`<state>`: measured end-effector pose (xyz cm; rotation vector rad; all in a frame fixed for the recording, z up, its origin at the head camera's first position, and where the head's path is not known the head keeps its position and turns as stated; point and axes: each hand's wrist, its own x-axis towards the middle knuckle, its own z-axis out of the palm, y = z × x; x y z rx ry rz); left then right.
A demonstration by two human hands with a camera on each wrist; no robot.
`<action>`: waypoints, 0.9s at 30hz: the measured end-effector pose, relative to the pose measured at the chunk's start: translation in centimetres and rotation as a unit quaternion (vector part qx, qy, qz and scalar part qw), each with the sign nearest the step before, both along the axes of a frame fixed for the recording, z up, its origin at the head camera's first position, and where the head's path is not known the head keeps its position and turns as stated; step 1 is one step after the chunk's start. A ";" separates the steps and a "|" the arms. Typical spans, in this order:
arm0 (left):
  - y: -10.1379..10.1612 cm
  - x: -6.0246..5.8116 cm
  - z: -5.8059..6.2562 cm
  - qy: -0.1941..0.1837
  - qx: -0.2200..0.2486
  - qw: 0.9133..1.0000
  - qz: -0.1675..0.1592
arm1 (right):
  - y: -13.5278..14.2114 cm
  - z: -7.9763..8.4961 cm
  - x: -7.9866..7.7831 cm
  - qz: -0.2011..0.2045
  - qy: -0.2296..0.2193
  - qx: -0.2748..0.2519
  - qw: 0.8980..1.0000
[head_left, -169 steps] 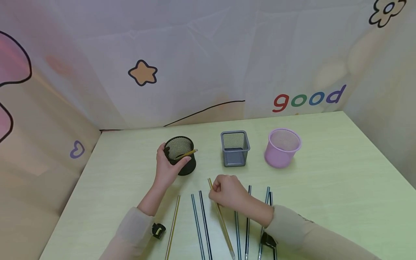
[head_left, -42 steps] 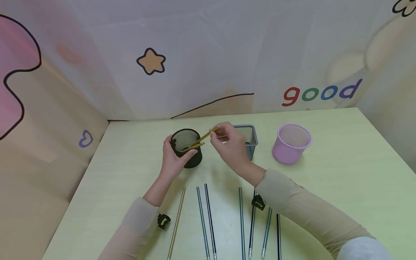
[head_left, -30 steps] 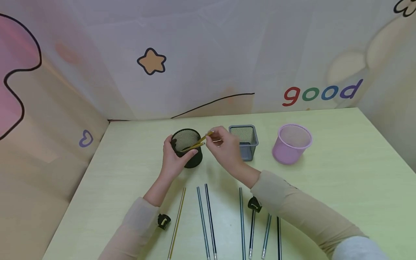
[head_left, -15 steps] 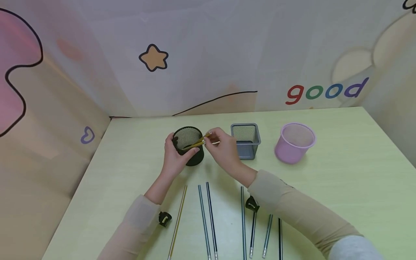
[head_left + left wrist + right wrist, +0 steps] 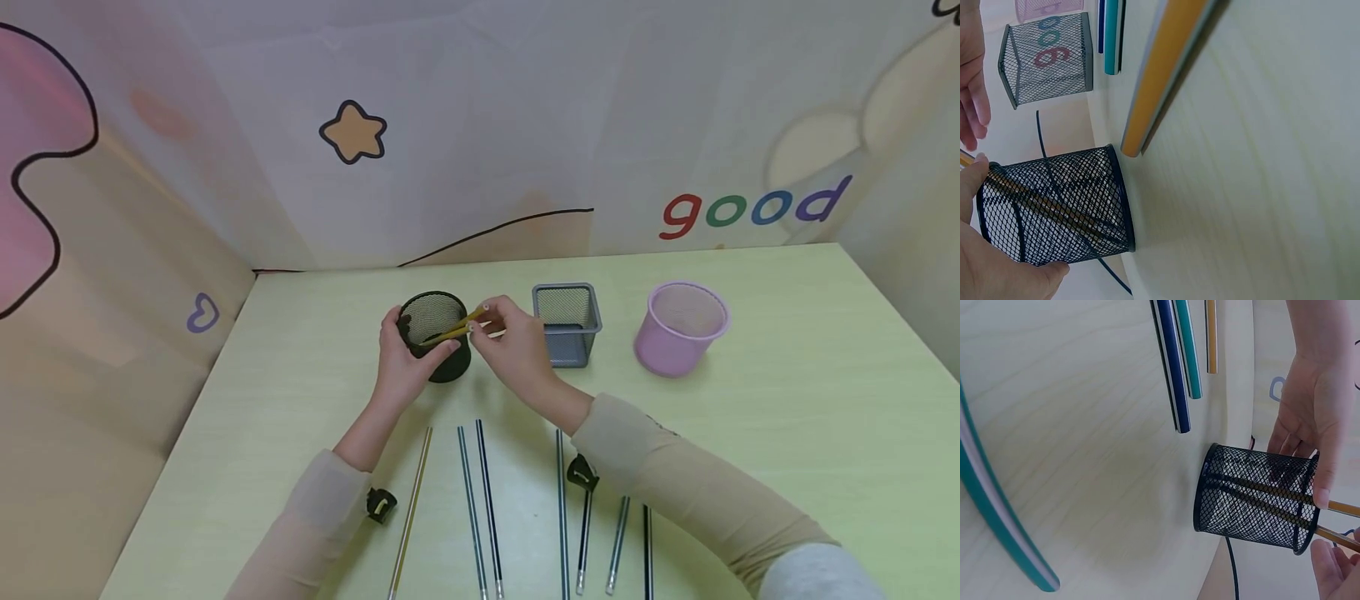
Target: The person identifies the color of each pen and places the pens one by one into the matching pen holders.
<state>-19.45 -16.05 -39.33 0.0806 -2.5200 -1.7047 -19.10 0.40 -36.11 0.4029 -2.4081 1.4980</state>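
My left hand grips the round black mesh pen cup at the back left of the table, thumb near the rim. Two yellow pencils lean inside it, their ends sticking out over the rim toward the right. One yellow pencil is pinched near its upper end by my right hand. Beside it, the other yellow pencil passes by the left thumb. Through the mesh in the right wrist view, both pencils slant down toward the cup's base.
A grey square mesh holder and a purple round mesh cup stand to the right. In front lie a yellow pencil, several teal pencils and several dark blue or black pencils. A printed cloth wall closes off the back.
My right hand has taken a yellow pencil from the table and carried it up into the black cup, then lowered it further. My left hand keeps holding the cup. Lately almost nothing moves.
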 end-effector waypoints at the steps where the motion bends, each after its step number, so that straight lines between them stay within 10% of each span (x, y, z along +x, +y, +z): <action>1: 0.0 0.0 0.0 -0.001 0.000 1.000 0.000 | 0.0 0.0 0.0 0.001 0.001 0.001 1.000; 27: -0.1 0.0 0.2 0.003 -0.006 1.000 -0.001 | 1.0 0.5 1.3 0.003 0.000 0.014 1.000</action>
